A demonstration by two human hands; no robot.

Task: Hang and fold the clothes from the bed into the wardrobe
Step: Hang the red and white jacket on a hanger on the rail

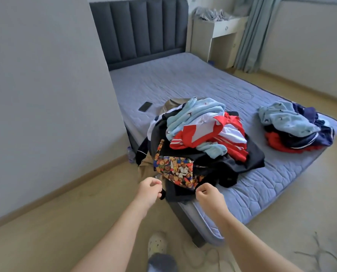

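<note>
A large heap of clothes (199, 138) lies on the near corner of the bed (183, 79): light blue fleece, red-and-white tops, dark garments. At its front is a dark garment with a colourful bear print (175, 169). My left hand (149, 190) pinches its dark edge at the left. My right hand (207, 195) pinches the edge at the right, by the mattress corner. A second, smaller pile (295, 126) sits at the bed's right edge. No wardrobe is in view.
A black phone (145, 106) lies on the mattress near the wall. A plastic bottle (130, 154) stands on the floor by the bed's left side. A white desk (218, 34) and a curtain (256, 32) are beyond the bed. My slippered foot (157, 246) stands on the floor.
</note>
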